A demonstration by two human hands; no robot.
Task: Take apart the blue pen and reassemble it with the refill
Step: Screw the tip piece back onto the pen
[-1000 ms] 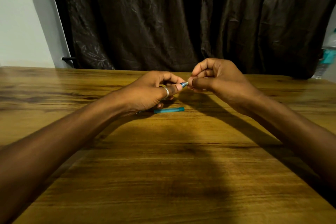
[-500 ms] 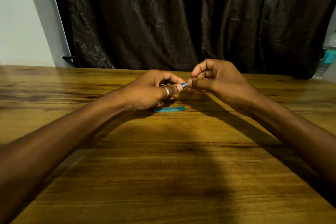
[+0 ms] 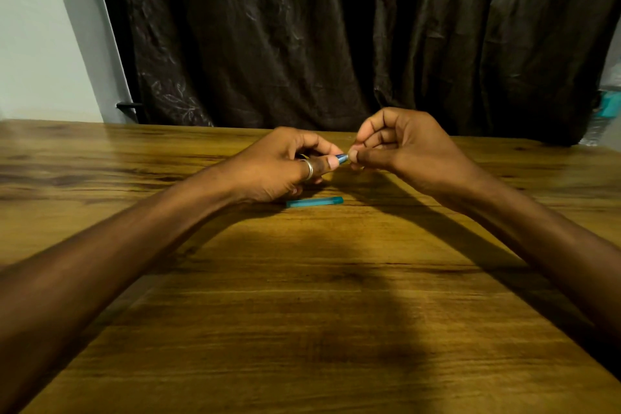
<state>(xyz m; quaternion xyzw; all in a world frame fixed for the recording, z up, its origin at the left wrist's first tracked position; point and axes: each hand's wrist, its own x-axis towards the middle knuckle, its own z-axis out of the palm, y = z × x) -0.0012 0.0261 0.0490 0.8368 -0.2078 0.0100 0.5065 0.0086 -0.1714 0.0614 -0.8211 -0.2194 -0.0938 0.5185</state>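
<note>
Mid-table (image 3: 302, 312), both hands' fingers pinching blue pen (image 3: 342, 158), cap (image 3: 314, 202) w/ open wood nearer.

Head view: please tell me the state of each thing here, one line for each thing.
Left hand: closed around the pen body, above the table.
Right hand: pinching at the pen's tip end.
Pen: held between both hands; only a short blue part shows.
Blue piece: lying flat on the table, apart from both hands.
Table: bears the blue piece.
Curtain: drawn shut.
</note>
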